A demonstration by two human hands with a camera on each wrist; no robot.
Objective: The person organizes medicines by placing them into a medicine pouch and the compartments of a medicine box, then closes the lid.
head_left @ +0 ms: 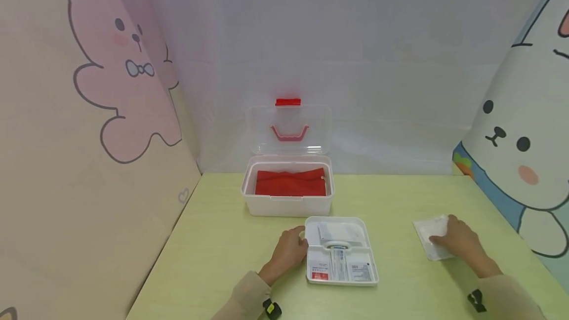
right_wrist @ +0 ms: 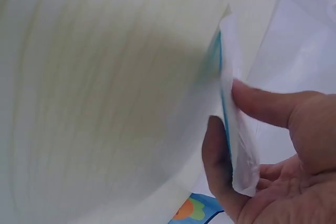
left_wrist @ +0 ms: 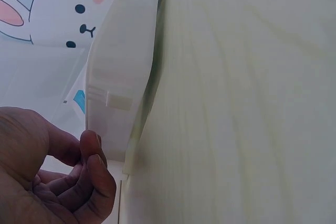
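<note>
My right hand [head_left: 462, 241] pinches a flat white packet [head_left: 428, 236] at the right of the table. In the right wrist view the thumb lies on one face of the packet [right_wrist: 239, 156] and a finger on its blue-edged other face. My left hand [head_left: 289, 250] grips the left rim of a white compartment tray [head_left: 372, 265], fingertips at the edge in the left wrist view. In the tray lie a white packet [head_left: 340, 233] at the back, a long clear-wrapped packet [head_left: 339, 264], a red-and-white packet [head_left: 319, 270] and a grey-printed packet [head_left: 360, 271].
Behind the tray stands a white box [head_left: 289, 206], its clear lid [head_left: 262, 130] with red handle raised. A red cloth-like pouch [head_left: 291, 183] lies inside. Printed curtains [head_left: 355, 88] hang round the back and sides of the yellowish table [head_left: 213, 241].
</note>
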